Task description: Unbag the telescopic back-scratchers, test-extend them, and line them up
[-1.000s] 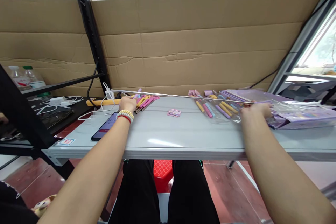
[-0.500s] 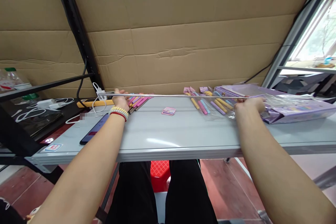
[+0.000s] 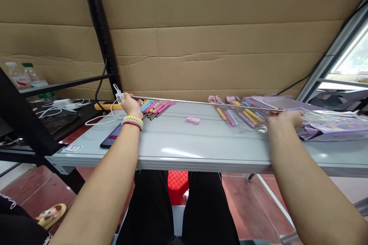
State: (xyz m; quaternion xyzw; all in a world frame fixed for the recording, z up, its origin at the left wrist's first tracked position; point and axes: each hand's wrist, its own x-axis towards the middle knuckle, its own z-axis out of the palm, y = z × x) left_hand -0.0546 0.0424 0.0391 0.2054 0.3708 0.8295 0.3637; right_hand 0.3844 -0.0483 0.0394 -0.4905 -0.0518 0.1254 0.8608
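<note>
A long, thin metal rod stretches across above the table between my two hands. My left hand, with beaded bracelets at the wrist, is closed at the rod's left end, beside a white charger plug. My right hand grips the other end, close to clear plastic wrapping. The rod slopes slightly down to the right. Next to my left hand lies a fan of pink, blue and yellow pens. Bagged coloured pens lie left of my right hand. Between these groups are small pink cards.
A purple box with clear plastic stands on the right of the grey table. A phone lies under my left forearm. Cardboard lines the back. A black rack post rises at left, with bottles beyond.
My view has shifted a little to the left. The rod, nearly level before, now slopes down towards my right hand. Both hands stay at its ends.
</note>
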